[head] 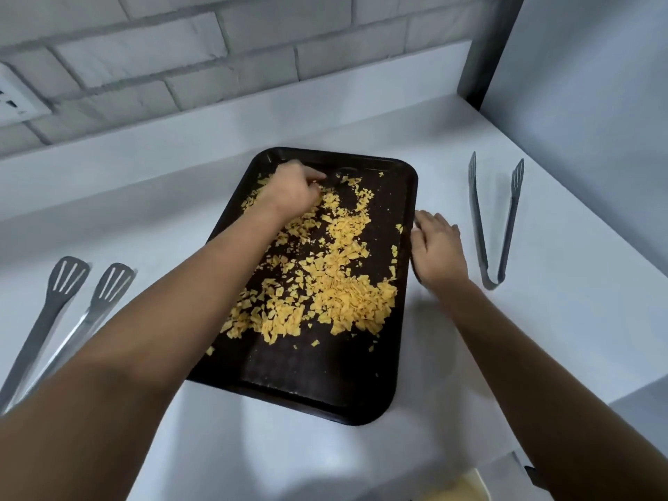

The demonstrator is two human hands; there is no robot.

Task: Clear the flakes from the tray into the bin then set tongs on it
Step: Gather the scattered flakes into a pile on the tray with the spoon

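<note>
A dark rectangular tray [311,385] lies on the white counter, strewn with yellow flakes [347,287]. My left hand [291,189] rests on the flakes near the tray's far edge, fingers curled down into them. My right hand [439,244] presses flat against the tray's right rim, fingers together. One pair of grey tongs [493,218] lies to the right of the tray, tips pointing away. A second pair of grey tongs [61,316] lies on the left of the counter.
A white brick wall with a socket [14,99] stands behind the counter. A grey panel [585,85] rises at the right. At the bottom edge, below the counter front, a pale yellowish container [455,488] shows partly.
</note>
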